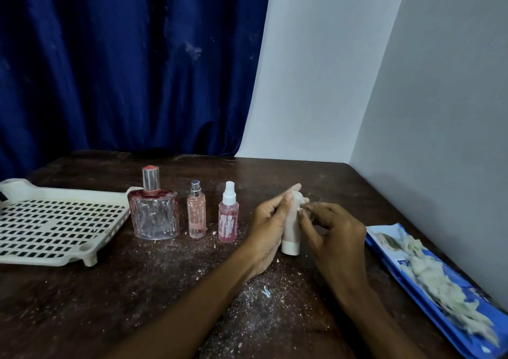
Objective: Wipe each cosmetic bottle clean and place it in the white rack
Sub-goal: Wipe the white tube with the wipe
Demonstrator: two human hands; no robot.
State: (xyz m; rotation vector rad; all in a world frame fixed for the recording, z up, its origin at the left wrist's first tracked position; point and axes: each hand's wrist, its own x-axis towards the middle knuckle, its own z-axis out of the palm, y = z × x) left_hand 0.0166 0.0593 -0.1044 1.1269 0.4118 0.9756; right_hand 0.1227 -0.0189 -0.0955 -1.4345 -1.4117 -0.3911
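Centrally, the white tube stood cap-down on the table, well to the right of the white rack. Between them, three bottles stood upright in a row on the table: a large clear glass bottle just beside the rack's corner, a slim bottle containing pink liquid, and a spray bottle containing pink liquid. A blue packet at the right table edge carried crumpled pale wipes. The left hand grasped the tube between thumb and extended fingers. The right hand pinched the tube's upper part with curled fingertips; anything held between them was too small to identify.
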